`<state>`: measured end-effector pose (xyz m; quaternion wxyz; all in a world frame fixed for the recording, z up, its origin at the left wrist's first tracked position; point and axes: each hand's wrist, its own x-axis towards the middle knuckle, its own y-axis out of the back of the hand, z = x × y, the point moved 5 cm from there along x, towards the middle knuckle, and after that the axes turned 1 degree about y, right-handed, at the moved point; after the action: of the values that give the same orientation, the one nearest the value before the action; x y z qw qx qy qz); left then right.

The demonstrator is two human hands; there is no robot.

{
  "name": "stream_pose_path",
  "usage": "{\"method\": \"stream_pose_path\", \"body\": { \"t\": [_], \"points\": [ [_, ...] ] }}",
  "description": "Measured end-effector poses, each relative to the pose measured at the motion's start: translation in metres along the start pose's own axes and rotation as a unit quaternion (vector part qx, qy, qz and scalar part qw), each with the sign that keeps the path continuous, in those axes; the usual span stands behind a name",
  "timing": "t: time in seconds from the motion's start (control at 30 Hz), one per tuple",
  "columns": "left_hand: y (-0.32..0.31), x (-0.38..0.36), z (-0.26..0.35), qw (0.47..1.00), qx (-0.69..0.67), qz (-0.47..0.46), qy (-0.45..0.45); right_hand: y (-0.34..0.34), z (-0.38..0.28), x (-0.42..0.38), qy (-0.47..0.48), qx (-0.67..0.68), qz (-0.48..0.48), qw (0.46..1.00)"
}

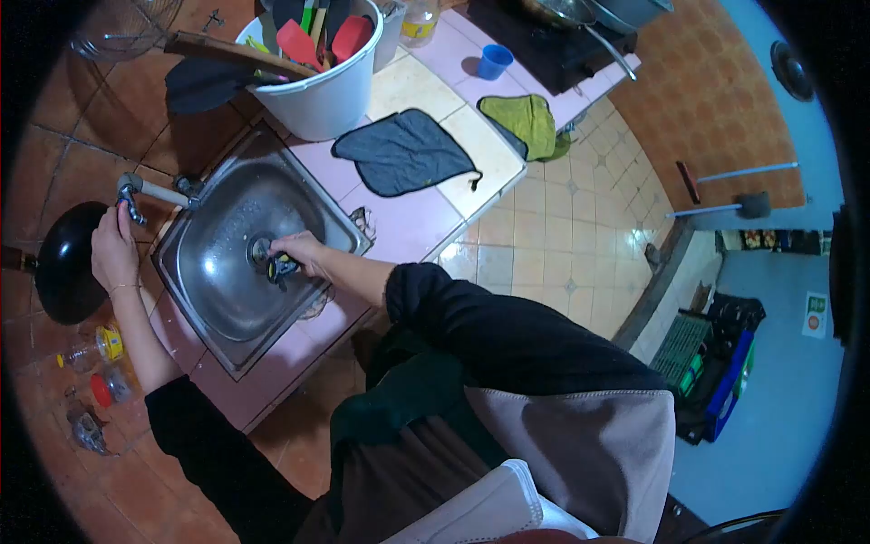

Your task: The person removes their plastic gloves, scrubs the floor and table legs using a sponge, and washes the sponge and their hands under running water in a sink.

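My left hand (pixel 115 251) is raised at the faucet (pixel 132 192) left of the steel sink (pixel 213 313), its fingertips pressed on the faucet's metal end. Down in the sink, close to the drain, my right hand (pixel 301 254) is closed around a small dark item with yellow parts (pixel 282 267), too small to make out. Scattered wet drops show on the basin's bottom. A dark grey cloth (pixel 403 152) lies flat on the tiled counter right of the sink.
A white bucket of utensils (pixel 317 104) stands behind the sink. Beyond are a blue cup (pixel 495 62), a green cloth (pixel 526 125) and a stove with a pan (pixel 557 11). A black wok (pixel 71 263) and plastic bottles (pixel 91 349) are at the left.
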<state>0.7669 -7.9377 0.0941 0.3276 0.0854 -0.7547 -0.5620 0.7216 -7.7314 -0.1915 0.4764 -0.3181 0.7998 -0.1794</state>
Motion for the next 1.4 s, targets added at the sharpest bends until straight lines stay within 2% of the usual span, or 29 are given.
{"method": "stream_pose_path", "body": {
  "t": [0.07, 0.13, 0.37, 0.43, 0.5, 0.53, 0.6, 0.63, 0.67, 0.7, 0.73, 0.77, 0.8, 0.83, 0.87, 0.9, 0.93, 1.0, 1.03, 1.1, 1.13, 1.2, 1.33, 1.4],
  "points": [
    [-0.005, 0.003, -0.003, 1.0, -0.027, 0.001, -0.015, -0.006, 0.005, 0.012, 0.019, 0.005, 0.014, 1.0],
    [0.0, 0.001, -0.001, 0.997, -0.04, 0.048, -0.04, -0.011, 0.016, 0.021, 0.024, 0.022, 0.036, 0.999],
    [-0.005, 0.001, -0.003, 0.997, -0.065, 0.017, -0.032, -0.014, 0.043, 0.065, 0.101, 0.029, 0.139, 0.985],
    [-0.011, 0.001, -0.011, 0.995, -0.085, -0.023, 0.036, -0.018, 0.05, 0.071, 0.113, 0.013, 0.141, 0.983],
    [-0.016, 0.002, -0.017, 0.99, -0.114, -0.058, 0.067, -0.013, 0.057, 0.079, 0.11, 0.007, 0.151, 0.982],
    [-0.018, 0.001, -0.021, 0.992, -0.107, -0.028, 0.064, -0.01, 0.059, 0.082, 0.115, 0.001, 0.162, 0.98],
    [-0.034, 0.001, -0.029, 0.989, -0.119, -0.042, 0.072, -0.004, 0.062, 0.085, 0.127, -0.019, 0.184, 0.974],
    [-0.019, -0.005, -0.022, 0.99, -0.12, 0.076, -0.003, -0.01, 0.061, 0.078, 0.072, -0.004, 0.211, 0.975],
    [0.008, -0.011, -0.015, 0.976, -0.201, 0.086, 0.023, -0.008, 0.063, 0.08, 0.069, 0.026, 0.211, 0.975],
    [-0.002, -0.015, -0.022, 0.951, -0.269, 0.153, 0.013, -0.007, 0.065, 0.082, 0.068, 0.056, 0.215, 0.973],
    [-0.028, -0.015, -0.034, 0.927, -0.326, 0.18, 0.036, -0.01, 0.066, 0.078, 0.068, 0.059, 0.217, 0.972],
    [-0.053, -0.025, -0.041, 0.914, -0.32, 0.243, 0.056, -0.012, 0.066, 0.075, 0.071, 0.062, 0.222, 0.971],
    [-0.094, -0.036, -0.05, 0.79, -0.571, 0.033, 0.222, -0.008, 0.069, 0.08, 0.074, 0.081, 0.233, 0.966],
    [-0.135, -0.059, -0.054, 0.475, -0.865, -0.086, 0.14, -0.003, 0.072, 0.085, 0.079, 0.102, 0.245, 0.961],
    [-0.196, -0.081, -0.038, 0.596, -0.713, -0.066, 0.364, 0.004, 0.076, 0.088, 0.093, 0.095, 0.263, 0.956],
    [-0.26, -0.111, -0.026, 0.531, -0.738, -0.141, 0.392, 0.0, 0.075, 0.08, 0.094, 0.085, 0.286, 0.95],
    [-0.286, -0.142, -0.003, 0.359, -0.771, -0.227, 0.474, 0.004, 0.077, 0.081, 0.092, 0.072, 0.29, 0.95],
    [-0.304, -0.197, 0.023, 0.104, -0.755, -0.212, 0.611, 0.011, 0.082, 0.086, 0.089, 0.054, 0.291, 0.951],
    [-0.312, -0.211, 0.029, 0.077, -0.746, -0.175, 0.638, 0.013, 0.084, 0.086, 0.096, 0.053, 0.293, 0.95],
    [-0.328, -0.227, 0.033, 0.093, -0.759, -0.115, 0.635, 0.015, 0.086, 0.085, 0.101, 0.051, 0.295, 0.949],
    [-0.333, -0.231, 0.036, 0.091, -0.756, -0.114, 0.638, 0.015, 0.086, 0.083, 0.109, 0.032, 0.289, 0.951],
    [-0.331, -0.234, 0.038, 0.012, -0.759, -0.039, 0.649, 0.019, 0.087, 0.087, 0.128, 0.024, 0.281, 0.951],
    [-0.331, -0.231, 0.029, 0.038, -0.761, -0.033, 0.647, 0.015, 0.086, 0.096, 0.126, -0.001, 0.277, 0.953],
    [-0.329, -0.224, 0.026, 0.03, -0.804, -0.03, 0.594, 0.008, 0.085, 0.098, 0.086, 0.002, 0.28, 0.956]
  ]
}}
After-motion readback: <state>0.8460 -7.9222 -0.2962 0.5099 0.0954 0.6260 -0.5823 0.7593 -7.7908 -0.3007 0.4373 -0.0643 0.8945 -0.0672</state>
